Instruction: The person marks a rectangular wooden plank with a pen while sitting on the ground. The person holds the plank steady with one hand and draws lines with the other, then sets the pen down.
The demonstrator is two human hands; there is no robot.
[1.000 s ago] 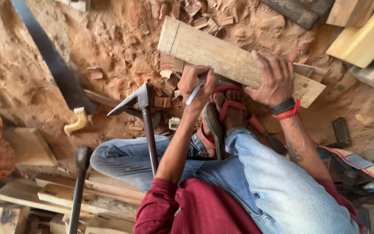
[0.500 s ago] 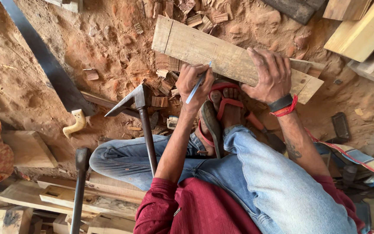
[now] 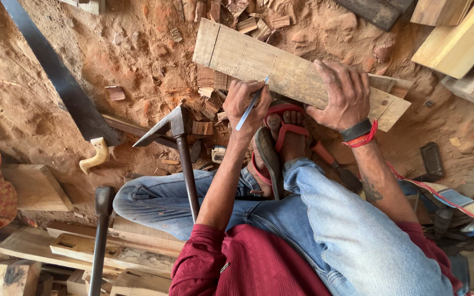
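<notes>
A pale wooden plank (image 3: pixel 281 66) with pencilled lines lies slanted on the sawdust-covered ground. My right hand (image 3: pixel 344 93), with a black and red wristband, presses flat on its near edge. My left hand (image 3: pixel 248 104) holds a blue pen (image 3: pixel 252 103) with its tip at the plank's lower edge. Just below the plank, between my hands, rests my foot in a red sandal (image 3: pixel 286 129). My legs are in blue jeans.
An adze-like tool with a metal head (image 3: pixel 174 123) stands by my left forearm, and a hammer (image 3: pixel 102 200) lies further left. A long dark saw blade (image 3: pixel 61 77) with a pale handle (image 3: pixel 94 156) crosses the left. Wood blocks (image 3: pixel 456 38) are stacked top right and offcuts bottom left.
The view shifts slightly. Both hands stay on the plank, the left still holding the pen at its edge.
</notes>
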